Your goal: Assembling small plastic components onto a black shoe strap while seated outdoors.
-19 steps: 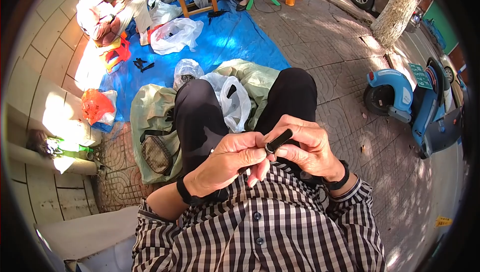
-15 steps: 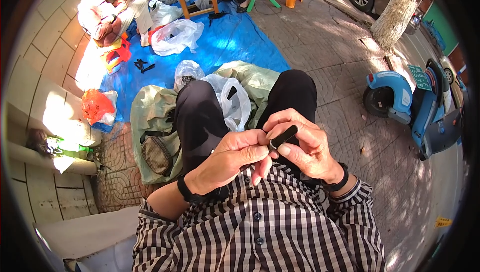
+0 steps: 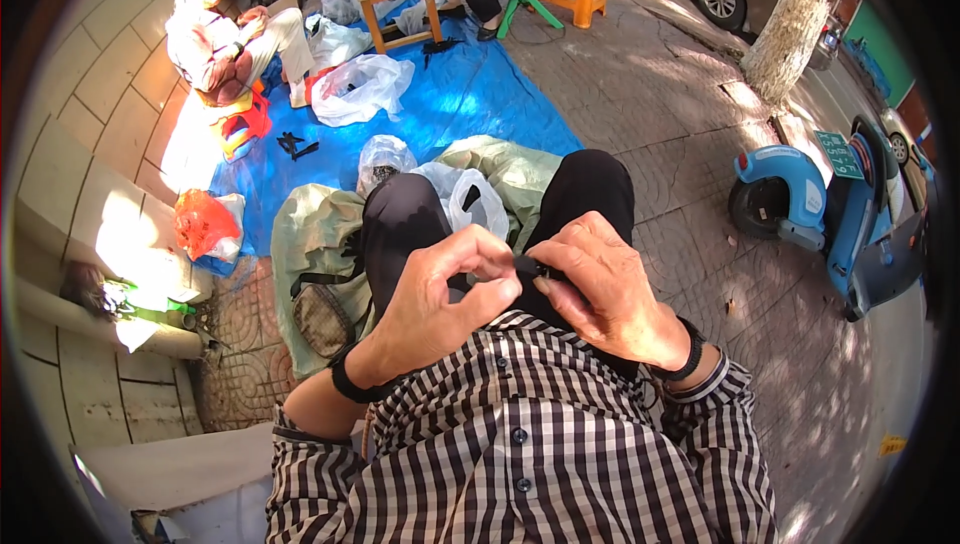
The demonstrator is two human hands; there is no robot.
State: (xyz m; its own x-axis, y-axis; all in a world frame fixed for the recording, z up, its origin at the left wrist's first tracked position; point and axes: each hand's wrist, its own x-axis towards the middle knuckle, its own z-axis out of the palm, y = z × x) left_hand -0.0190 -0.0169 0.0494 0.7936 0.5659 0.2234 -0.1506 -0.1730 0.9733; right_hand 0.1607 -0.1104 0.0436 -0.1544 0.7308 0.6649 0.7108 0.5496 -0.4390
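I sit with black trousers and a black-and-white checked shirt, both hands raised over my lap. My left hand and my right hand pinch the two ends of a small black part between their fingertips. Most of the part is hidden by my fingers. Each wrist wears a black band.
A clear plastic bag and an olive cloth sack with a small patterned pouch lie by my knees. Beyond is a blue tarp with white bags and a wooden stool; two people sit there. A blue scooter stands at right.
The black part was tilted up between my hands; now both hands close around it and it shows less. My hands have shifted slightly lower over my lap.
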